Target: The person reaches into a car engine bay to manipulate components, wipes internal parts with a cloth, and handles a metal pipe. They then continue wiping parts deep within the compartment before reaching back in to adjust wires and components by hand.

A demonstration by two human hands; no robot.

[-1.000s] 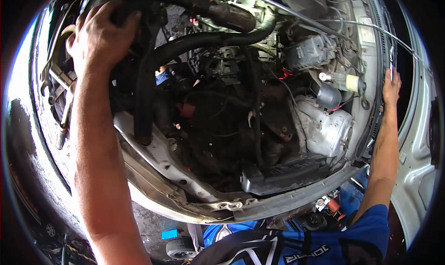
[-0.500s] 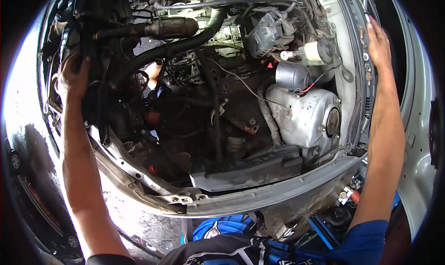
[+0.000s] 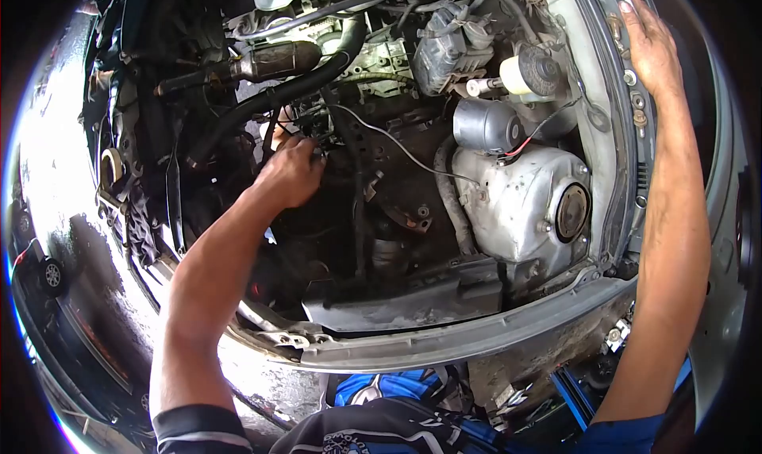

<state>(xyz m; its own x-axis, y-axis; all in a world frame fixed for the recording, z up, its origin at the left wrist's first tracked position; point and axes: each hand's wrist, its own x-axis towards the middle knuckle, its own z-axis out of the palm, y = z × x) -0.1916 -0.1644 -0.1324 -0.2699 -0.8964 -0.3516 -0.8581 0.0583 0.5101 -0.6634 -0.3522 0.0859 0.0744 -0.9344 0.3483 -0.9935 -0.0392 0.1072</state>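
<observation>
On the near side of the thick black hose (image 3: 278,98), another person's hand (image 3: 281,128) shows beside the left hand (image 3: 292,172), whose fingers curl closely at a dark cable cluster (image 3: 316,125); their hold is unclear. The cables look light and bendable, best pinched near a fitting. Well right of the hose, the right hand (image 3: 656,55) rests on the cowl edge (image 3: 613,37), fingers nearly straight, gripping nothing visible.

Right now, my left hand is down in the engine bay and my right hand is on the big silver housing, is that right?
Not quite: your right hand is not on the big silver housing; the head view shows it at the ledge with the bolts, on the right. Your left hand is down in the engine bay, as you said.
</observation>
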